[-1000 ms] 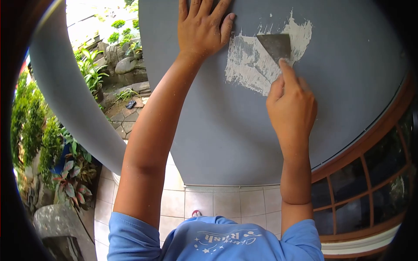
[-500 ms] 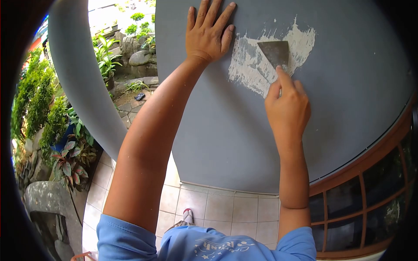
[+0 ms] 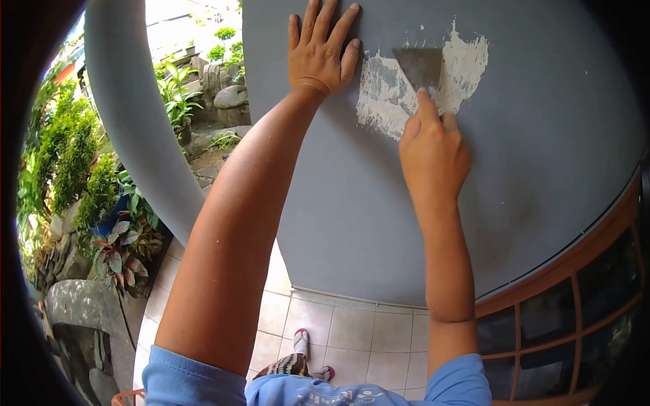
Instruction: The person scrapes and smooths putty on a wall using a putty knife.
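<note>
My left hand point(image 3: 319, 57) lies flat on the grey wall point(image 3: 352, 223), fingers spread, just left of a rough whitish patch point(image 3: 386, 101) that shows grey streaks. A putty knife point(image 3: 421, 66) is gripped in my right hand point(image 3: 437, 149), the index finger stretched along its blade. The wide blade rests against the upper middle of the patch and covers part of it. Its handle is hidden inside my fist.
A grey column point(image 3: 135, 115) stands at the left, with garden plants point(image 3: 177, 95) and rocks point(image 3: 230, 97) beyond. Below are floor tiles point(image 3: 352, 331) and my feet. A brown-framed window point(image 3: 548, 318) curves along the lower right.
My right hand and the putty knife have moved up and slightly left, the blade's edge passing the top of the patch. My left hand stays on the wall. The view has shifted slightly.
</note>
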### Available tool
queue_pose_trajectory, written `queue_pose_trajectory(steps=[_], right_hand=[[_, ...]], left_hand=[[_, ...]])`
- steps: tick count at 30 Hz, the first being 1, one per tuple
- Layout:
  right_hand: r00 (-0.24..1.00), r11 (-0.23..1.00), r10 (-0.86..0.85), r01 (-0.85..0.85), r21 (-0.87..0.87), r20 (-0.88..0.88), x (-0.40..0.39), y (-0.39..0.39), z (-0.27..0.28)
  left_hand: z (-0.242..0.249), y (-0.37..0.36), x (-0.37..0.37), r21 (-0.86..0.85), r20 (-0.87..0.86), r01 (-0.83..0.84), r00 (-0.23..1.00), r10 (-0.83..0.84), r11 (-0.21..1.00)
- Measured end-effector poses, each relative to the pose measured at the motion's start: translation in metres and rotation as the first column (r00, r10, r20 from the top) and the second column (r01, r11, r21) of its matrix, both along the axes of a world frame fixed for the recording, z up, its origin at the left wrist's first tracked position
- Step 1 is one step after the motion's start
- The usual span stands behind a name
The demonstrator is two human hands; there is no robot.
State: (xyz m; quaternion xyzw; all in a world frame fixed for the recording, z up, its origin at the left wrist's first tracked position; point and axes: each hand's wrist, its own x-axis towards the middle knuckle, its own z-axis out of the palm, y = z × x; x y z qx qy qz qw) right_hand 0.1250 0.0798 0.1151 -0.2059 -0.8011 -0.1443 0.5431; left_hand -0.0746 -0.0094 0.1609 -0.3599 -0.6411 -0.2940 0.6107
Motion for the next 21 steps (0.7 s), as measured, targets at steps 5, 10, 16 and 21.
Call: queue_pose_trajectory(steps=[5, 10, 16, 21], right_hand=[[1.0, 1.0, -0.002, 0.002, -0.03, -0.011, -0.001, 0.001, -0.016], [0.969, 0.965, 0.243, -0.245, -0.093, -0.04, 0.012, 0.014, -0.016], [0.959, 0.945, 0.269, -0.281, -0.165, -0.091, 0.03, 0.009, -0.011], [0.967, 0.959, 0.194, -0.222, -0.174, -0.165, 0.015, 0.008, -0.005]], left_hand=[[0.0, 0.001, -0.003, 0.011, -0.014, 0.008, 1.0, -0.008, 1.0], [-0.001, 0.001, 0.001, 0.018, -0.012, 0.023, 1.0, -0.023, 1.0], [0.0, -0.001, 0.001, 0.008, -0.007, 0.026, 1.0, -0.025, 1.0], [-0.005, 0.01, -0.016, 0.085, -0.057, 0.069, 0.996, -0.064, 0.994]])
